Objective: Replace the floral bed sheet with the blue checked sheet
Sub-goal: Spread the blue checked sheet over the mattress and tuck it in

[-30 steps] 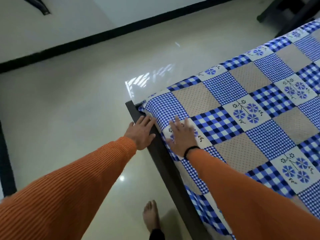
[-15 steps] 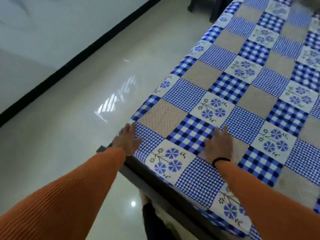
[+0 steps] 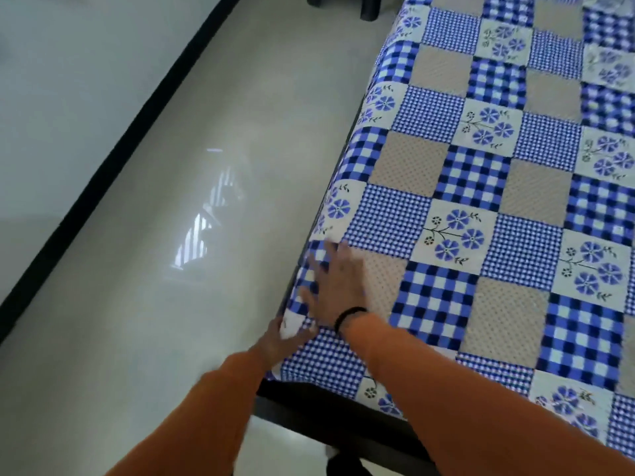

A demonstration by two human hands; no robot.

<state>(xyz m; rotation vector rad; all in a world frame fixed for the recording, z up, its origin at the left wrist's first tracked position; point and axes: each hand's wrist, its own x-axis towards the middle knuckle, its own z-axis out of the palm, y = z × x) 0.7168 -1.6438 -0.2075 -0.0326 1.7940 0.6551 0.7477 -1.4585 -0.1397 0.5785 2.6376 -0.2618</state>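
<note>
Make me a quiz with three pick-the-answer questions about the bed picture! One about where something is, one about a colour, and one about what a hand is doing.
1. Where is the right hand?
A. flat on the blue checked sheet near the bed's edge
B. on the floor
C. on the wall

2. What colour are the sleeves?
A. green
B. orange
C. white

3. What is the left hand doing?
A. waving in the air
B. holding a cup
C. touching the sheet's edge at the bed's corner

Answers:
1 A, its fingers lie spread on the sheet.
2 B, both arms wear orange.
3 C, it meets the cloth at the corner, though blur hides its grip.
</note>
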